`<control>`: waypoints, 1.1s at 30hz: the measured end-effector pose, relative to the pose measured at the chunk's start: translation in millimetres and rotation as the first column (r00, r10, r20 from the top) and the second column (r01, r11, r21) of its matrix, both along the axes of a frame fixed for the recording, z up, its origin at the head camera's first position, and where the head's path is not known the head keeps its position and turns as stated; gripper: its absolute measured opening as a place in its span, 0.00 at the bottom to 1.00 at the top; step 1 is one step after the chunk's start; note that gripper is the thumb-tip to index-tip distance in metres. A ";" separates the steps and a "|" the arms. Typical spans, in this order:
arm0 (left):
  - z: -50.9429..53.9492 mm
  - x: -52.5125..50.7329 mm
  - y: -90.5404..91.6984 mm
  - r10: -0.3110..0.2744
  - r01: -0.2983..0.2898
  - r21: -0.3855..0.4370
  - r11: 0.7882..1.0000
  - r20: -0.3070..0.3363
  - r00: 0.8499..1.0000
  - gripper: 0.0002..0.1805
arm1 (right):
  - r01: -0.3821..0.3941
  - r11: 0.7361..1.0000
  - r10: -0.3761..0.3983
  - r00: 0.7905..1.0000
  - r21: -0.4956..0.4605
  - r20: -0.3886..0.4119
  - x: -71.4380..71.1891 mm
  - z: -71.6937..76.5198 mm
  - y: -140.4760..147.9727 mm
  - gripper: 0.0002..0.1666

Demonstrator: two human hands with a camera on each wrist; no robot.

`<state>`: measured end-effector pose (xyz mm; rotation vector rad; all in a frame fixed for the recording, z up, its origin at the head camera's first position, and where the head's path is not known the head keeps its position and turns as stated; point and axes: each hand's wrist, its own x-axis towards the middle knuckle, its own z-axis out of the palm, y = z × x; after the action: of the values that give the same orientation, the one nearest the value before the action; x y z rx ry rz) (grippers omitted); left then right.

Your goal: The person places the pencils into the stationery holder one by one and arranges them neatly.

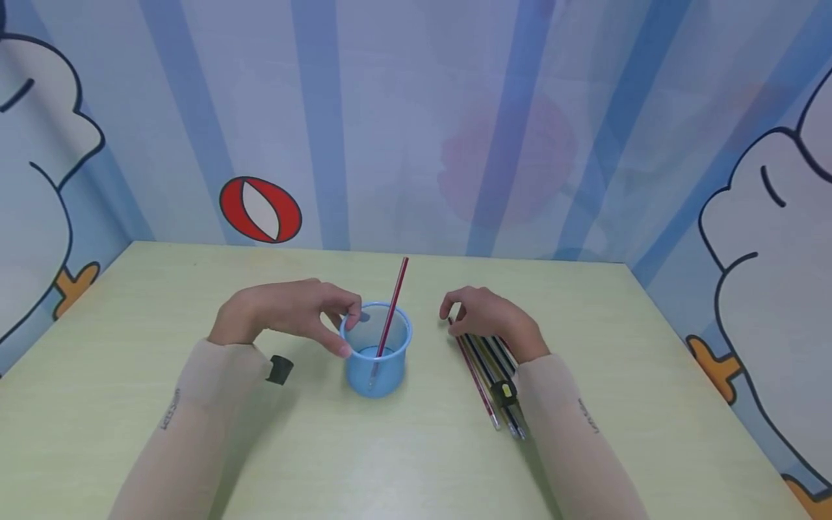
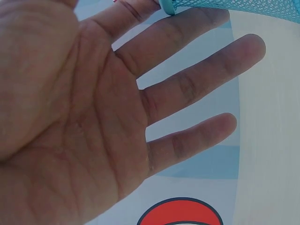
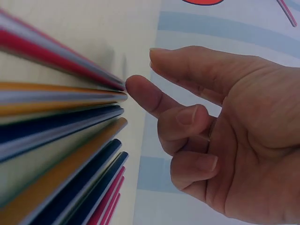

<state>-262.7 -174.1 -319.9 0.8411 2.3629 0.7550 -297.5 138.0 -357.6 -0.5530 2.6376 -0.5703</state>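
Observation:
A light blue mesh pencil cup (image 1: 375,377) stands upright on the table with one red pencil (image 1: 394,303) leaning in it. My left hand (image 1: 295,309) holds the cup's near-left rim between thumb and index finger. In the left wrist view its other fingers (image 2: 206,77) stretch out straight beside the mesh. To the right of the cup, several pencils (image 1: 484,357) in red, yellow and dark blue lie side by side. My right hand (image 1: 487,312) hovers over their far ends. Its index fingertip (image 3: 140,89) meets the end of a red pencil (image 3: 61,51), with the thumb apart.
The pale yellow table (image 1: 312,448) runs back to a blue striped backdrop (image 1: 403,130) printed with clouds and a red-and-white ball (image 1: 260,209). A small black device (image 1: 279,369) shows at the left wrist and another (image 1: 503,392) at the right wrist, above the pencils.

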 end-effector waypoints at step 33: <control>1.6 1.4 0.3 -0.001 0.001 0.008 1.000 0.003 1.000 0.17 | 0.069 0.985 -0.033 0.975 0.159 -0.220 3.4 -14.8 -18.0 0.08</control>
<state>-261.3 -173.8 -318.3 0.8439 2.3579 0.7658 -294.1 120.0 -372.4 -0.5238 2.8789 -0.3149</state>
